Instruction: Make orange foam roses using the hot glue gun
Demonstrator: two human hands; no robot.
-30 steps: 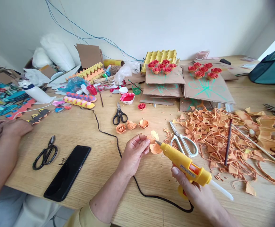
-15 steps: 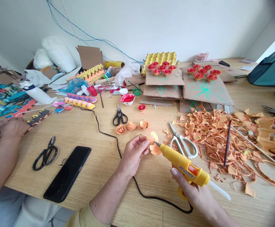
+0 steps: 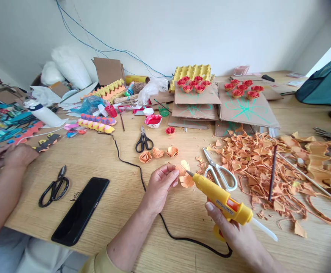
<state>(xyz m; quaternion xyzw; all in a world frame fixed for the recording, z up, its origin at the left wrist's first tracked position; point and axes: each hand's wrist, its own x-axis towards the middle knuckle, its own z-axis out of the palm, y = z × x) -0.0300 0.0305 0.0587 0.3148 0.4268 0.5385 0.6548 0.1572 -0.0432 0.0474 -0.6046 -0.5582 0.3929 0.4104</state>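
Centre: left hand pinches part-hidden orange piece; right hand wraps glue gun, handle mostly covered. Upper centre: dish, red paint inside.

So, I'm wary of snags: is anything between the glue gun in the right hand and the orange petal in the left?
Nothing visible. The glue gun in the right hand has its nozzle close to the orange petal in the left hand; contact is unclear. The white-handled scissors lie beyond the gun, not between.
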